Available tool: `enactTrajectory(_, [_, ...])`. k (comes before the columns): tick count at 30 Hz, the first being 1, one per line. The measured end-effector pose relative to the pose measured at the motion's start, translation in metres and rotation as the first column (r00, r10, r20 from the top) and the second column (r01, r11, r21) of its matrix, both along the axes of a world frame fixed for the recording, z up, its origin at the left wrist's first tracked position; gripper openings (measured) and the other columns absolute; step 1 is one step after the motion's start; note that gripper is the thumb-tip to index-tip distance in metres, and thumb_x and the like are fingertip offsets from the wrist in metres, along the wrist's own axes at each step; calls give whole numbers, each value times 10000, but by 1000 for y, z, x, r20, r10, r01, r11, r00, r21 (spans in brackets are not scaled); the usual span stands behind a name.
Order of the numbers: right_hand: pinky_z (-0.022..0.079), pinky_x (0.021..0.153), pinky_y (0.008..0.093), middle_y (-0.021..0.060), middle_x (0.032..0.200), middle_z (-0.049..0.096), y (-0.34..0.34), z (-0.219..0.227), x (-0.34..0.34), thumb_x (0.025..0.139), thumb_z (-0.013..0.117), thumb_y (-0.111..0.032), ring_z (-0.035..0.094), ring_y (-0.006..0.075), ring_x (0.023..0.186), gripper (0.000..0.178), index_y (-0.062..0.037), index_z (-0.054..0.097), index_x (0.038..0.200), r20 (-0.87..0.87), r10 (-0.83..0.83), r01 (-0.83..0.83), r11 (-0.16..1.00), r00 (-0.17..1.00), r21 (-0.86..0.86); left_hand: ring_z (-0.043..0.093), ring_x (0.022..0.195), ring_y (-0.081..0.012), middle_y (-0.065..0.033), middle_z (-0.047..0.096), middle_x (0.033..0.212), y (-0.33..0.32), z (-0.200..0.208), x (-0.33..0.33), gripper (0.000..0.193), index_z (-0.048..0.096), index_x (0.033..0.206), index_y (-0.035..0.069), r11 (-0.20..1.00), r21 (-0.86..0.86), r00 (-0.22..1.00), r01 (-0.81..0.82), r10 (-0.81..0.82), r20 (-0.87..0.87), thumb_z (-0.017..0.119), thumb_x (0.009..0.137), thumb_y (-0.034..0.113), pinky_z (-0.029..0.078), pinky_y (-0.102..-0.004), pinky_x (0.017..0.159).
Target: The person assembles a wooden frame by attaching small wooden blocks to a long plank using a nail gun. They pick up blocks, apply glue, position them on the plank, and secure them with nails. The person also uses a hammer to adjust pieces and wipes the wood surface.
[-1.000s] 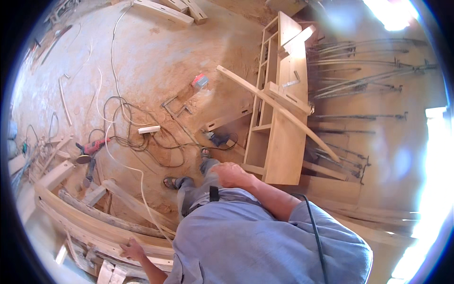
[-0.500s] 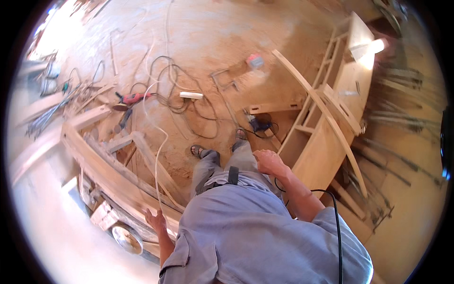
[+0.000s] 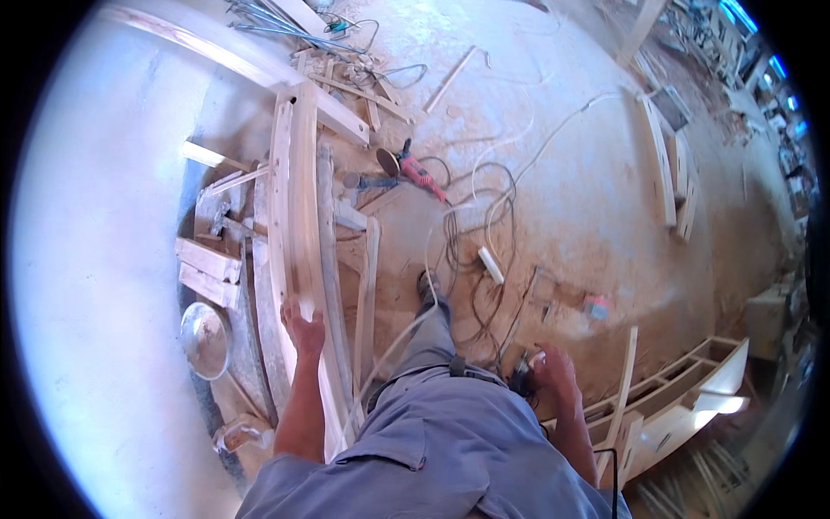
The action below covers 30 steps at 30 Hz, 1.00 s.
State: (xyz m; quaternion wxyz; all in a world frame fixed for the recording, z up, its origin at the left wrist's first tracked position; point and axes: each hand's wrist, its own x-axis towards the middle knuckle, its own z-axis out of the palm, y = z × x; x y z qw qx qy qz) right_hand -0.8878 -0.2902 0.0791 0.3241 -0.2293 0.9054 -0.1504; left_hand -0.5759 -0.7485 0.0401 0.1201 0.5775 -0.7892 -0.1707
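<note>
My left hand point(image 3: 304, 330) rests on a long pale wooden beam point(image 3: 298, 199) at my left, its fingers apart on the wood. The beam runs away from me and meets another thick timber point(image 3: 339, 117) at its far end. My right hand point(image 3: 555, 372) hangs low at my right side with its fingers curled. Something small and whitish shows at its fingertips, too unclear to name. Beyond my foot, a red power tool point(image 3: 419, 176) with a round disc lies on the dusty floor.
Loose cords coil around a white power strip point(image 3: 491, 265). A round metal bowl point(image 3: 206, 340) and wood blocks point(image 3: 207, 272) sit left of the beam. A slatted wooden frame point(image 3: 722, 376) stands at right. More boards point(image 3: 661, 164) lie farther off.
My view has swung left, toward the beam. My left hand has moved forward onto the beam, and my right hand has come away from in front of my body to my right.
</note>
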Motion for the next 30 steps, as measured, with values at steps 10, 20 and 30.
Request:
enactTrajectory(10, [551,855,457,254,990,721,-104,28,-81,792,598,-125,705,398,947,447,-57,681,1225,8,-161,161,987,987,-9,336,1437,-453,-293,434,1502,-221,27,-134,664,519,1404,-55,991,-129,993,25,-40,-115,756,831,183,277,-491,1211])
enactTrajectory(20, [530,815,434,234,1020,709,-76,-96,-148,805,623,-151,680,361,932,322,-60,707,1103,205,-253,131,872,946,472,435,1376,-420,-288,520,1428,-357,63,-221,721,522,1390,-91,994,-88,940,-60,27,-340,794,799,221,320,-477,1181])
enactTrajectory(30, [501,519,400,190,806,702,-352,-172,-440,777,660,-108,659,248,642,128,-3,701,839,386,-346,132,865,855,484,358,1458,-379,-274,418,1538,-585,107,-365,878,389,1512,-28,948,-138,717,-288,118,-687,833,838,317,280,-451,1215])
